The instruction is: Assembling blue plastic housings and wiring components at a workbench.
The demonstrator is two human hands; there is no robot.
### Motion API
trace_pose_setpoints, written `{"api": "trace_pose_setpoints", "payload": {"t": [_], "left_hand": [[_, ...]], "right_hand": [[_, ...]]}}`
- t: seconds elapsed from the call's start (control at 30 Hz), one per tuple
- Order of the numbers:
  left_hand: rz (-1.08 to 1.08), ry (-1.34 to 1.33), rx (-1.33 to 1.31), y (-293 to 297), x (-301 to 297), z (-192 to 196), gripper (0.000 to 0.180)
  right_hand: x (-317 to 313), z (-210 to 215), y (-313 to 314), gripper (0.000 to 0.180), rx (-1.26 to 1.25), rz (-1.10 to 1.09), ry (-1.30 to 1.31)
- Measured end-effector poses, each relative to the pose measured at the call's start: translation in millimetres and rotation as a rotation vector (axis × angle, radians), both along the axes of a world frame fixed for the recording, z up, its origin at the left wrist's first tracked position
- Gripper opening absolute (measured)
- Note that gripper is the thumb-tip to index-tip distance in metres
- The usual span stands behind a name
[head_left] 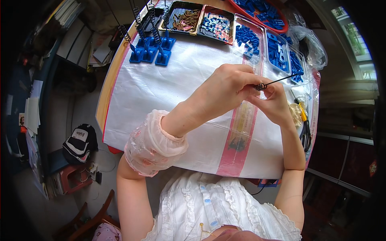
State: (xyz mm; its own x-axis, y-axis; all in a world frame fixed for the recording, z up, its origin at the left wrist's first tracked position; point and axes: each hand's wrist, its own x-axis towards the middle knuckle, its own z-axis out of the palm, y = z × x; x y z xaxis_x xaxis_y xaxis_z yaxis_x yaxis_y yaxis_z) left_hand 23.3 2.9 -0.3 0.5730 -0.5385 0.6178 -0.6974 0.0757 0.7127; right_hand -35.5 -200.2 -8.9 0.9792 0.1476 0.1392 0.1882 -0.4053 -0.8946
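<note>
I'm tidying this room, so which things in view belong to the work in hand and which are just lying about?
Probably part of the work:
black coiled wire, at the left hand and right hand
blue bases with coiled wires
brass-coloured pieces
small silvery pieces
loose blue parts

Apparently just lying about:
backpack
red stool
wooden chair
papers

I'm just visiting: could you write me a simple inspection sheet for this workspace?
Surface: white woven sheet with a pink-edged stripe, over a table.
Job's things: black coiled rod, blue-tipped; blue-based coil stands; black tray of brass-coloured pieces; blue parts.
Clutter: clear plastic bag and yellow-handled tool at right.
Hands: left hand grips the rod; right hand meets it, grip partly hidden.
Cables: thin dark line, perhaps a cord, below the table's near edge.
Surroundings: backpack at left, window upper right.
</note>
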Motion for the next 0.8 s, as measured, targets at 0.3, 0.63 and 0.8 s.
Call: {"api": "trace_pose_setpoints", "payload": {"t": [0.3, 0.63, 0.8], "left_hand": [[-0.020, 0.010, -0.016, 0.0, 0.0, -0.7, 0.018], [-0.017, 0.015, -0.033, -0.3, -0.2, -1.8, 0.023], [-0.019, 0.007, -0.030, 0.0, 0.1, -2.5, 0.023]], "right_hand": [[-1.5, 2.1, -2.5, 0.015, -0.072, 0.003, 0.029], [0.2, 6.1, 0.9, 0.016, -0.024, 0.064, 0.055], [0.8, 6.3, 1.3, 0.018, -0.014, 0.061, 0.060]]}}
